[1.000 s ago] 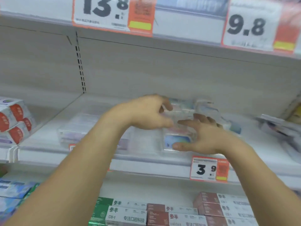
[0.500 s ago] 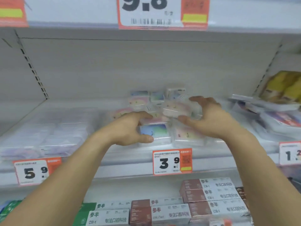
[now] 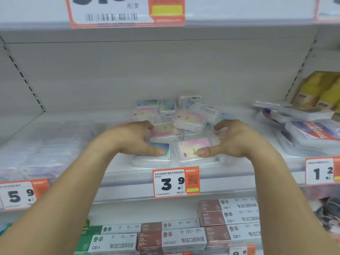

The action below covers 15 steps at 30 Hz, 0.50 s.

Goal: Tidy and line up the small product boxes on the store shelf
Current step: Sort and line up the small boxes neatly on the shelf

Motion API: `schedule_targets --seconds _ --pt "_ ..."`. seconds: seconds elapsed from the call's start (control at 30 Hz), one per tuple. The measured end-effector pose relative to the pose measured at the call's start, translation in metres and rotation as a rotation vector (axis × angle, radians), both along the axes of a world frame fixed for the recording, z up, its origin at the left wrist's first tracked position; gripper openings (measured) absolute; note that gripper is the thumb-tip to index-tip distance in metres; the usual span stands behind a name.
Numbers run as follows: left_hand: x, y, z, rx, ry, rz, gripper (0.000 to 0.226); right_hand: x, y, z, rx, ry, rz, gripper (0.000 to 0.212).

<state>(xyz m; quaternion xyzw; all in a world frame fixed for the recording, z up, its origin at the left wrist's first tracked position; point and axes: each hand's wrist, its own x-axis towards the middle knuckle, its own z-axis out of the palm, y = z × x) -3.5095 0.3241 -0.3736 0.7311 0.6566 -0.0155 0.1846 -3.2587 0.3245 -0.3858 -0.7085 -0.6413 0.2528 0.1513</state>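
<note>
your left hand [image 3: 132, 139] and right hand [image 3: 237, 138] bracket the heap of small product boxes [image 3: 176, 126] on the shelf [image 3: 128, 179], fingers curled round its sides, thumbs pressing the two front boxes: the blue-green box [image 3: 158, 147] under your left thumb, the pink box [image 3: 191, 147] under your right. squeeze inward evenly so the front pair squares up just above the 3.9 price tag [image 3: 175, 183]. beyond your fingertips the boxes lie tilted and overlapped; lift those flat next rather than shoving, or they may topple backward.
</note>
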Motion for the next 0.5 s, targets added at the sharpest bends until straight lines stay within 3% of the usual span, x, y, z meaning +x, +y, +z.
schedule_targets --seconds 0.1,0.17,0.27,0.3,0.37,0.43,0.5 --pt "-0.003 -0.002 0.011 -0.109 0.118 0.018 0.095 0.007 0.005 -0.003 0.126 0.161 -0.066 0.080" --pt "-0.005 -0.001 0.010 -0.122 0.087 0.031 0.093 0.013 0.010 -0.007 0.191 0.083 -0.097 0.065" --pt "-0.016 0.002 0.007 -0.026 -0.010 -0.002 0.089 0.002 0.018 -0.008 0.538 0.064 -0.083 0.045" --pt "-0.020 0.003 0.007 0.022 -0.049 -0.021 0.089 -0.007 0.021 -0.006 0.608 0.105 -0.034 0.043" --pt "-0.026 0.004 0.007 0.130 -0.141 -0.052 0.084 -0.026 0.029 -0.004 0.548 0.094 0.103 0.054" --pt "-0.030 0.006 0.007 0.238 -0.252 -0.067 0.066 -0.037 0.039 -0.008 0.367 -0.079 0.198 0.073" --pt "-0.034 0.007 0.008 0.312 -0.328 -0.094 0.050 -0.038 0.047 -0.014 0.349 -0.170 0.185 0.069"
